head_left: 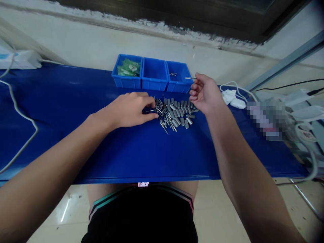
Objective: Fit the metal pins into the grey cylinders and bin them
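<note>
My right hand (204,92) is raised at the right bin, with a thin metal pin (187,78) pinched between thumb and forefinger. The pin points left, over the bin's right edge. My left hand (134,109) rests at the left side of a pile, its thumb and fingers curved and apart. That pile holds many slim metal pins with thicker ends (164,113). One pin lies in the gap between my left thumb and fingers. Right of these pins, grey metal cylinders (180,111) lie in rough rows on the blue table (152,152).
Three joined blue bins stand behind the pile: a left bin (126,82) with green packets (129,67), a bare middle bin (155,84), and a right bin (177,87) with a few pins (173,74). A white earbud case (238,103) and cables lie right; another cable (19,108) runs left.
</note>
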Tool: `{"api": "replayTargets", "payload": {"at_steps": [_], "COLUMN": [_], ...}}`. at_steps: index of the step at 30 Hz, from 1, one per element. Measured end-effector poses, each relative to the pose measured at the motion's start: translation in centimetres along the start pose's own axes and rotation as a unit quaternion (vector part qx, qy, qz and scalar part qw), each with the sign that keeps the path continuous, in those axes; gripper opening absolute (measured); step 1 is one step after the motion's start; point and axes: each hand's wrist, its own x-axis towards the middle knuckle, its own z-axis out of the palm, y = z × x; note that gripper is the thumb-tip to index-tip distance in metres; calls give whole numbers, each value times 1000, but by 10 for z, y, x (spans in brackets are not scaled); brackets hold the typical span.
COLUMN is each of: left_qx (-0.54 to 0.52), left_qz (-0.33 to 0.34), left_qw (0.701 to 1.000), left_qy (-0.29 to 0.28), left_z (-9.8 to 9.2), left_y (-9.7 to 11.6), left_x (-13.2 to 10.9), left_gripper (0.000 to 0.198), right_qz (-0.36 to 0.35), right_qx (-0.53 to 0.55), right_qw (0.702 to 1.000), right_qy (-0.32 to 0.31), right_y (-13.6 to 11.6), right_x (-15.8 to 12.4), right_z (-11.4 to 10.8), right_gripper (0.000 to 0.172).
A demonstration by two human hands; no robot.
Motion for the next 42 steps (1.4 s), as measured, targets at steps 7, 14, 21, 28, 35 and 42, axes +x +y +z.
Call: {"api": "replayTargets", "payload": {"at_steps": [7,14,21,28,35,42], "left_qx": [-13,5,33,20,-39,-46], "left_qz": [8,16,14,-1,-3,-28], "left_qw": [1000,999,999,999,998,998], "left_qy": [-2,43,32,33,50,41], "left_z": [-1,4,5,8,15,14], "left_y": [-1,-1,-2,-4,-11,-8], "left_x": [0,0,2,2,6,6], "left_gripper": [31,34,32,29,26,23], "right_qz": [6,-49,-133,-318,-346,-350], "right_qx": [3,-52,-195,-417,-487,-496], "right_qw": [1000,996,969,837,763,756], "right_qy": [0,-47,-68,-155,-247,-244], "right_y": [2,1,2,16,23,30], "right_x": [-3,-9,-26,-38,-51,-52], "right_z": [6,11,29,40,51,56], "right_gripper": [31,31,23,17,15,8]}}
